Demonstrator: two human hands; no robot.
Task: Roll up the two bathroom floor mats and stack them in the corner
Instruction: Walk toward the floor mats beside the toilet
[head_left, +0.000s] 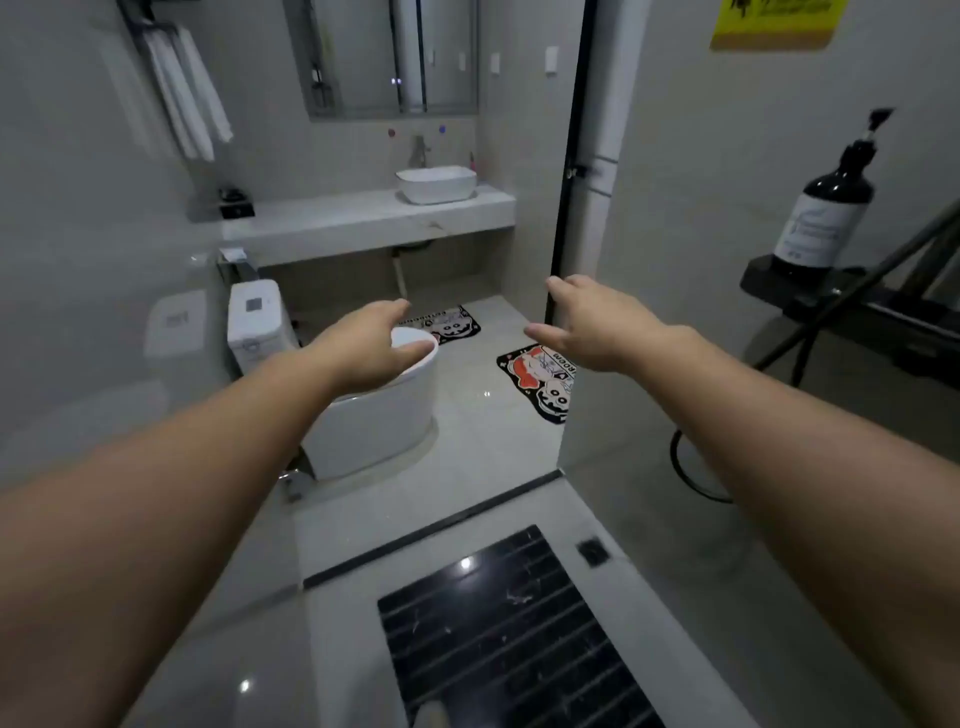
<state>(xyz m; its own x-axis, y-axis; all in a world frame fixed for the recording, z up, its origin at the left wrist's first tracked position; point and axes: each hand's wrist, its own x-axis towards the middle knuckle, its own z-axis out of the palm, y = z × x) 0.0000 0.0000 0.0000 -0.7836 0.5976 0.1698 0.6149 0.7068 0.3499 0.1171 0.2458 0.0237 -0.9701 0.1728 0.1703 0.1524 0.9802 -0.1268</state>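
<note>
Hands, your left hand (371, 345) and right hand (587, 325), reach out released and empty, since both flat black cartoon-print floor mats, near (540, 382) and far (449, 323), lie unrolled well beyond your fingertips.

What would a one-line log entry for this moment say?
stage: approach | left hand: open, empty | right hand: open, empty | near mat: flat on floor | far mat: flat by vanity | rolled: none

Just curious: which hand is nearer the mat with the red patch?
Right. The right hand hovers just above the mat in view; the left hand hangs over the toilet, farther left.
</note>
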